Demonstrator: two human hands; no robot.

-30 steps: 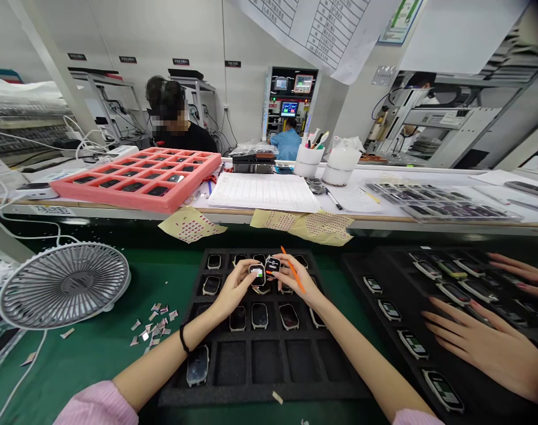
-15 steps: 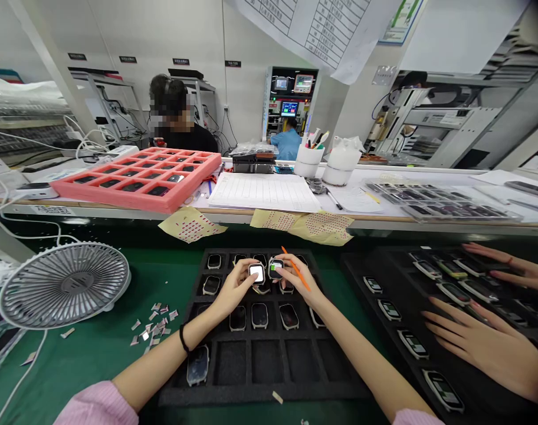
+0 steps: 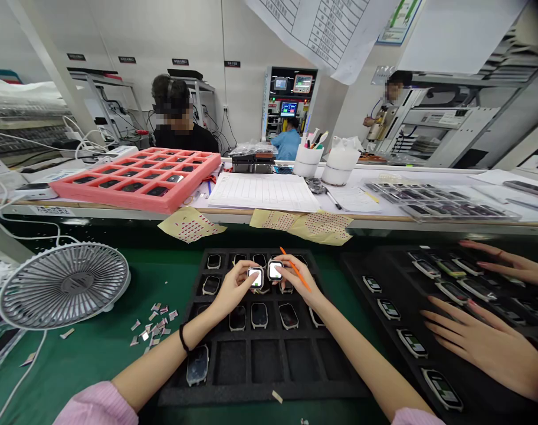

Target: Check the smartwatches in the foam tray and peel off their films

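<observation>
Snugly, left hand [image 3: 233, 289] pinches smartwatch [image 3: 255, 277], right hand [image 3: 298, 280] another [image 3: 275, 270].

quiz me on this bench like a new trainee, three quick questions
1. The left hand holds a lit watch. Which hand holds the orange stick: that one or the right hand?
2. True or false: the co-worker's hand rests on the black foam tray directly in front of the person.
3. Fill in the blank: the grey desk fan stands on a ___ bench mat.

Key: 1. right hand; 2. false; 3. green
</observation>
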